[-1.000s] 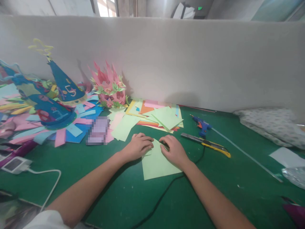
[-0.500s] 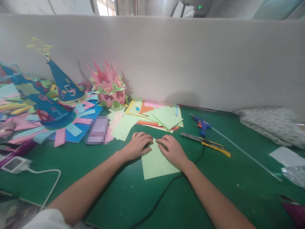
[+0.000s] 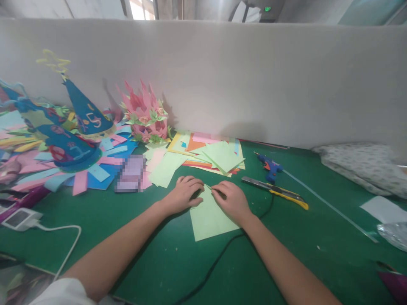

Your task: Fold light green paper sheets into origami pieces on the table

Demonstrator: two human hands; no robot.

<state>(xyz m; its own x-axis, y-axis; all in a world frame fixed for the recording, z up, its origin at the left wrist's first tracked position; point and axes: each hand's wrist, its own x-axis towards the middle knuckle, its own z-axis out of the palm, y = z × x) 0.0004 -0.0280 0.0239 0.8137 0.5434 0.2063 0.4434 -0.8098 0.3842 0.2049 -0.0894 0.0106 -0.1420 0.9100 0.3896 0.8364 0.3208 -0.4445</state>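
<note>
A pale green sheet of paper (image 3: pixel 211 218) lies on the green tabletop between my hands. My left hand (image 3: pixel 186 194) rests on its upper left part, fingers bent and side by side, the thumb apart from them and touching the sheet. With thumb and forefinger, my right hand (image 3: pixel 231 201) pinches the sheet's far edge, which looks slightly lifted in a thin strip between the hands. The right hand and wrist cover the sheet's right side.
Coloured papers (image 3: pixel 224 156) are piled beyond my hands. To the right are a yellow utility knife (image 3: pixel 276 191) and a blue glue gun (image 3: pixel 269 167) with a long glue stick (image 3: pixel 327 204). Leftward stand a pink paper crown (image 3: pixel 146 114), blue cone hats (image 3: pixel 87 110) and a blurred-out phone-like object (image 3: pixel 130 173).
My right hand's thumb and forefinger have closed together on the far edge, and that edge has risen a little. The sheet has shifted slightly right; my left hand stays put.
</note>
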